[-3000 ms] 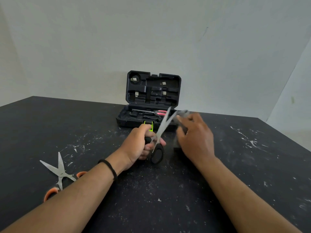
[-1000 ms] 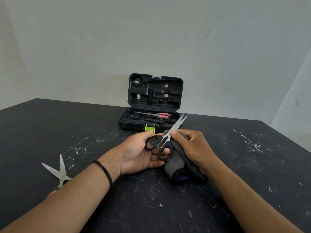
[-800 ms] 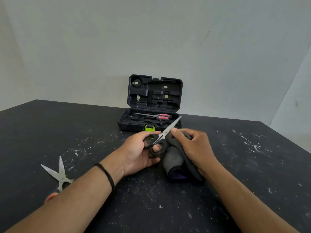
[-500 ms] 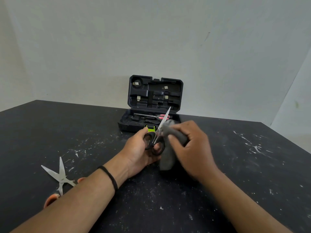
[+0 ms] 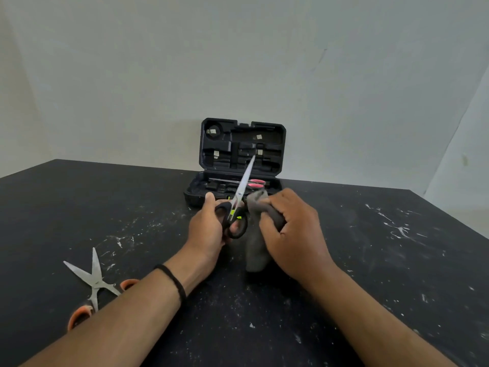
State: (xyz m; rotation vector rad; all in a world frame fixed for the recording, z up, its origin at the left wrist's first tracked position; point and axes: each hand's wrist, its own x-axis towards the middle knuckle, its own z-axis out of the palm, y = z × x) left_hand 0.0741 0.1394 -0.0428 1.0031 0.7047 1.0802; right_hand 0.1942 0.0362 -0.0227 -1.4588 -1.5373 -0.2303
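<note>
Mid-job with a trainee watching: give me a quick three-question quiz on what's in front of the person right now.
1. True or false: the orange scissors lie with blades spread on the table.
2. The black scissors, held in the left hand, have their blades: A shut, tips up and away; B spread wide; C flat on the table.
3. What does the right hand grip?

Key: 1 true; 2 A; 3 the cloth.
</note>
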